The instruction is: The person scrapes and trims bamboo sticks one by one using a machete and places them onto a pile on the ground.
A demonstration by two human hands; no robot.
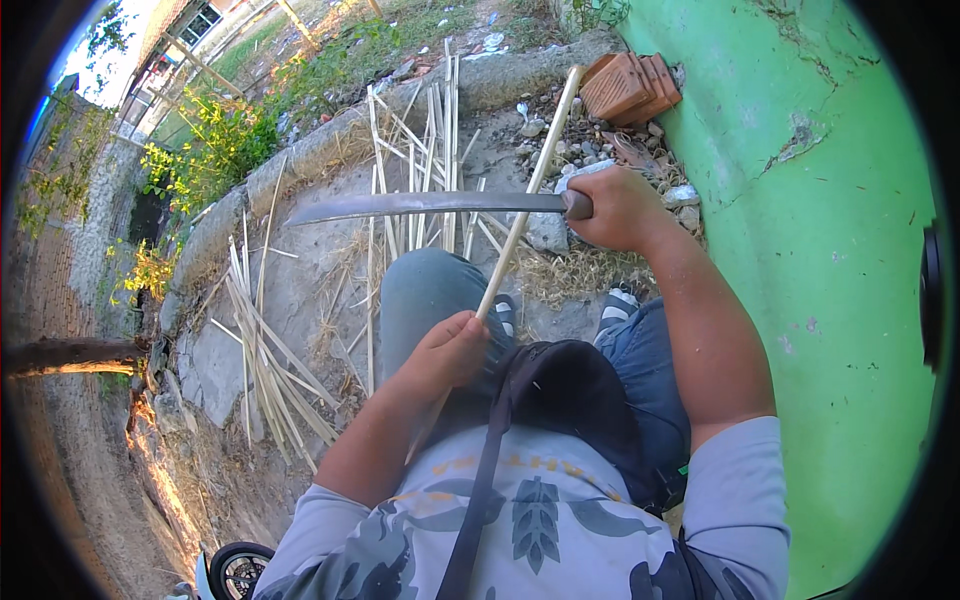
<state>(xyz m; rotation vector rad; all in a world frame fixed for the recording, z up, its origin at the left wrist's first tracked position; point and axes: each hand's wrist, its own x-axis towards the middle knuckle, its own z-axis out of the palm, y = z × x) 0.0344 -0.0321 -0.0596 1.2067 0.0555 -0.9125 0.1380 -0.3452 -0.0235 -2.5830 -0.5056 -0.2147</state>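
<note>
My left hand (pixel 450 350) is closed round the lower part of a long pale bamboo strip (pixel 530 195), which slants up and away to the right. In my right hand (pixel 622 207) is the handle of a machete (pixel 420 204). Its long grey blade points left, roughly level, and crosses the strip above my left hand; whether the edge touches the strip I cannot tell. Beyond my knees lies a bundle of pale bamboo strips (pixel 447 130) on the ground. Another loose pile of strips (pixel 275 370) lies to the left.
A green wall (pixel 800 250) runs close along my right side. Stacked orange roof tiles (pixel 630 90) and rubble (pixel 575 150) sit against it. A low concrete kerb (pixel 330 140) curves behind the strips. A black bag (pixel 575 400) rests on my lap. A vehicle's wheel (pixel 240 570) shows at lower left.
</note>
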